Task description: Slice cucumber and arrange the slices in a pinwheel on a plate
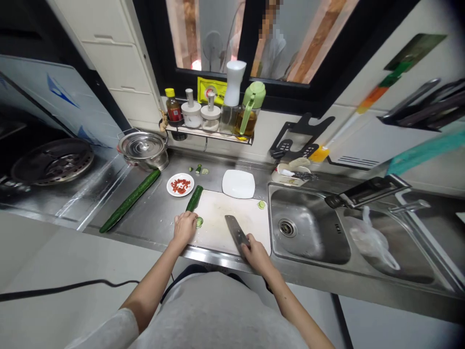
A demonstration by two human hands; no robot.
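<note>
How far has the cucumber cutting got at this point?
Early. Done: an end piece lies on the cutting board, more bits on the counter. In hand: left hand holds a cucumber on the board, right hand holds the knife. Left: most of it, plus a whole cucumber.

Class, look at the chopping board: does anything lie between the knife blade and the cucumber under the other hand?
Nothing visible does. Bare cutting board separates the knife in the right hand from the cucumber held by the left hand. One slice lies apart, at the board's far right corner.
</note>
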